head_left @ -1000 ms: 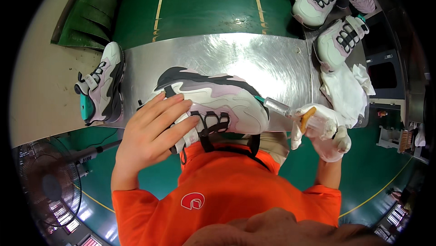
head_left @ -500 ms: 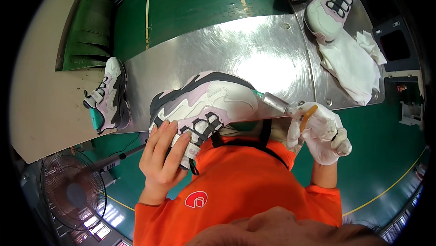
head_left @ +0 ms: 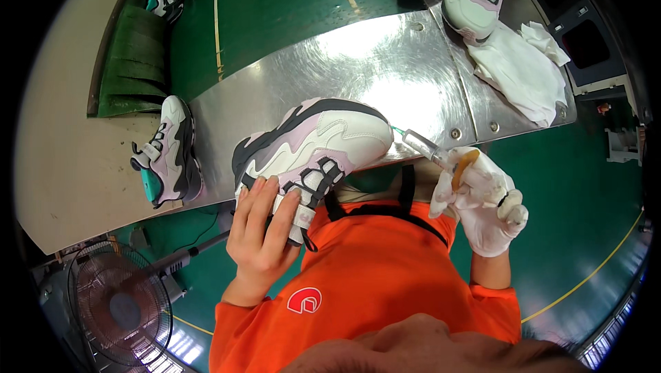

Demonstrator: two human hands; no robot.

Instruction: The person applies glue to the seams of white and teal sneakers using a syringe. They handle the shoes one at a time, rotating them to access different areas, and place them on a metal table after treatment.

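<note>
Steadying white-pink sneaker [head_left: 313,142] at metal table [head_left: 385,70] edge, bare left hand [head_left: 261,235] fingers spread on laces; gloved right hand [head_left: 485,201] gripping syringe [head_left: 430,152], tip touching toe

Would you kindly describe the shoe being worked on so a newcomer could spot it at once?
Start at the shiny metal table and look to its near edge. The sneaker there lies tipped on its side, the bare left hand on its laces, a syringe in the gloved right hand at its toe. The other shoes stand untouched.
</note>
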